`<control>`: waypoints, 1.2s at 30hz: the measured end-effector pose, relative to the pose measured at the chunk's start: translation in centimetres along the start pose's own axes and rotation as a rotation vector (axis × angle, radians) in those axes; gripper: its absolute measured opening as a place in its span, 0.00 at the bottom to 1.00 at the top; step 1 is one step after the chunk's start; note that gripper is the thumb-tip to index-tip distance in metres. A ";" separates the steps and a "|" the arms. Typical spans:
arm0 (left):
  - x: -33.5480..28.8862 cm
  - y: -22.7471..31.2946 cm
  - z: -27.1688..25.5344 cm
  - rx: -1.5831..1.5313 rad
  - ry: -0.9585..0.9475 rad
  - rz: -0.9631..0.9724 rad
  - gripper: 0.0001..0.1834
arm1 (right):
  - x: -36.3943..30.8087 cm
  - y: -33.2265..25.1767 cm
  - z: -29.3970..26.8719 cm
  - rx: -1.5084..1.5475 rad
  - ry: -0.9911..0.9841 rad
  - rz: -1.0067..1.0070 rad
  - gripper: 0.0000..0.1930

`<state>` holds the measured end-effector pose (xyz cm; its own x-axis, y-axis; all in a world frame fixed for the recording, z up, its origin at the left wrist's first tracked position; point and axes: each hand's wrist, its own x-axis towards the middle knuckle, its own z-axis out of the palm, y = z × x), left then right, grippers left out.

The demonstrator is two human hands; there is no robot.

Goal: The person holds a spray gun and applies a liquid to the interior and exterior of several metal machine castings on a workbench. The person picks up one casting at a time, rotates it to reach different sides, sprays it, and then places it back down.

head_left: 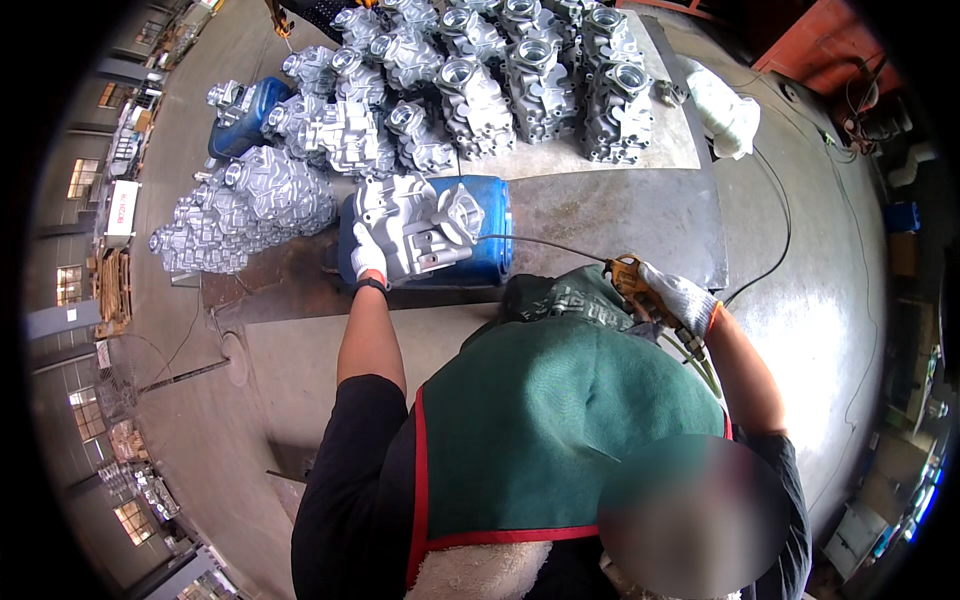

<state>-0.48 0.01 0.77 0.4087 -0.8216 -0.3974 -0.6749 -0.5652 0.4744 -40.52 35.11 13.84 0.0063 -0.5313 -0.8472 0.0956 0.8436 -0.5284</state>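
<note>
A silver-grey cast metal housing (415, 235), with a round flanged opening at its right end, lies on a blue plastic drum (492, 225). My left hand (368, 253), in a white glove, grips the near left edge of that housing. In my right hand (682, 298), also gloved, is a yellow-orange air blow gun (628, 283) with a hose at its lower end. From the gun a long thin dark nozzle reaches left, its tip at the housing's round opening; whether it enters cannot be made out.
Rows of similar housings (475, 105) stand across the metal table (620, 215), with more piled (250, 215) at the left. Another blue drum (250, 118) bears a housing. A white sack (722, 110) sits past the table's right edge. Dark cables cross the floor at right.
</note>
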 end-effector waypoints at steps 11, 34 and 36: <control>-1.0 0.2 -0.2 -0.076 -0.092 -0.050 0.49 | -1.4 -3.2 1.6 0.212 -0.029 -0.172 0.29; -2.4 0.4 -0.3 -0.098 0.025 0.067 0.51 | 0.9 -1.7 2.5 -0.291 0.272 -0.169 0.35; -2.7 0.5 -0.6 -0.048 0.021 0.083 0.51 | 1.7 -0.8 2.6 -0.200 0.293 -0.222 0.35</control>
<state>-1.54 1.93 2.57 0.3664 -0.8666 -0.3387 -0.6766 -0.4981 0.5424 -37.98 33.34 12.96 -0.2785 -0.6820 -0.6763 -0.1328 0.7247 -0.6761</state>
